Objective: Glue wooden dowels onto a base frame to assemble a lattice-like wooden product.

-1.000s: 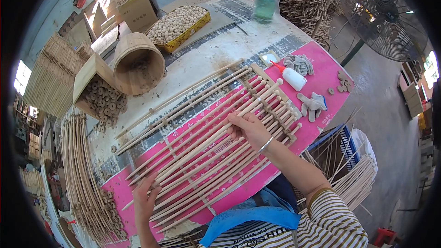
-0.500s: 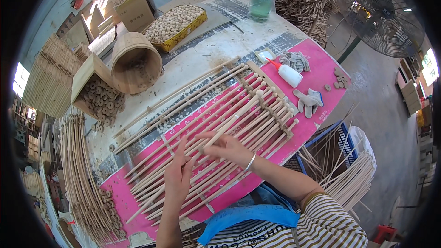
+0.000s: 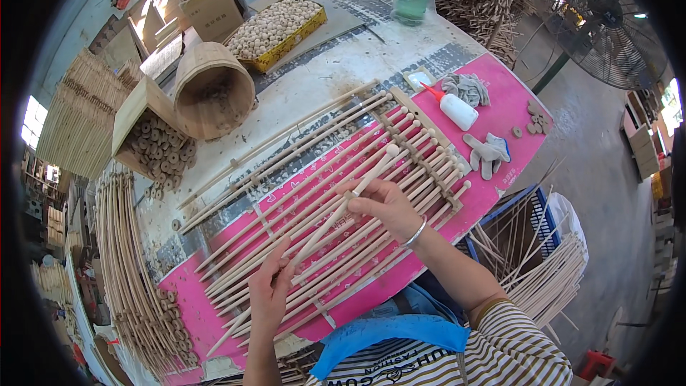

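A pale wooden stick with a ball at its upper end [image 3: 377,166] slants above the row of sticks. My right hand [image 3: 384,209] pinches it partway along, at what looks like a small wooden ring [image 3: 349,195] around the shaft. At the stick's lower end, the fingertips of my left hand [image 3: 269,293] are closed on it; the very tip is hidden there. Beneath both hands, several ball-ended sticks [image 3: 314,225] lie side by side, their upper ends resting across a notched wooden rack [image 3: 414,157].
On the pink sheet [image 3: 493,78] are a white glue bottle with a red nozzle [image 3: 458,112], grey gloves [image 3: 488,155] and loose rings [image 3: 534,129]. Farther off stand a yellow tray of balls [image 3: 275,32], a wooden bucket [image 3: 214,93] and a box of rings [image 3: 163,146]. Ringed sticks [image 3: 128,257] lie left.
My right hand has moved up the stick with the ring, away from its lower end. The stick has shifted down and left, and my left hand has come to its lower end.
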Tool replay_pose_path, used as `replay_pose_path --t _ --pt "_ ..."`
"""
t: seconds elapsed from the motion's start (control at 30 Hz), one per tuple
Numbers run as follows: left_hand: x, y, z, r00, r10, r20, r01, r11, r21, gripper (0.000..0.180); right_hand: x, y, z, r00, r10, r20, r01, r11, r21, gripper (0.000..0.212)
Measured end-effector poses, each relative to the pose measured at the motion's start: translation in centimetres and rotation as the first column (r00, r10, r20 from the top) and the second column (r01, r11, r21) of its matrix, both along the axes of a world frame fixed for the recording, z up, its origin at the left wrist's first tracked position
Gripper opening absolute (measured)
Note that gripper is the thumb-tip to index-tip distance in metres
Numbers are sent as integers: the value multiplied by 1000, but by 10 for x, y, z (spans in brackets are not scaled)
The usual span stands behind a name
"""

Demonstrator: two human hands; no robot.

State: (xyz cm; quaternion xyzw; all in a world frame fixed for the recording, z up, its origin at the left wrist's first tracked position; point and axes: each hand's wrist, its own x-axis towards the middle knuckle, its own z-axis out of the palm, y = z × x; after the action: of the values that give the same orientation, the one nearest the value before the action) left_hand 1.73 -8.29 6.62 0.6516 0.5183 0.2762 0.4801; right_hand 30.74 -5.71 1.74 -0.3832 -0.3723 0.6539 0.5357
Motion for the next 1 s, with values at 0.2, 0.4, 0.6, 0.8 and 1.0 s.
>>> replay_pose_path --t 0.2,0.4,0.6,0.8,1.0 --pt "-13 -1 -14 1000 -8 -23 11 989 149 36 5 4 -3 999 -54 -5 54 998 -16 36" --pt "-15 1 -21 996 -53 -75 67 977 202 32 8 1 -3 999 -24 36 27 997 -71 40" --pt "-11 4 -18 999 4 -54 5 986 164 28 13 -2 0 997 -45 -58 44 999 -31 36" --pt "-7 7 -19 997 -23 -79 38 979 200 28 18 -3 -15 995 -40 94 47 996 -77 35" --pt "-3 13 -16 995 -13 -99 33 979 199 28 19 -5 -14 995 -97 25 98 995 -32 30"
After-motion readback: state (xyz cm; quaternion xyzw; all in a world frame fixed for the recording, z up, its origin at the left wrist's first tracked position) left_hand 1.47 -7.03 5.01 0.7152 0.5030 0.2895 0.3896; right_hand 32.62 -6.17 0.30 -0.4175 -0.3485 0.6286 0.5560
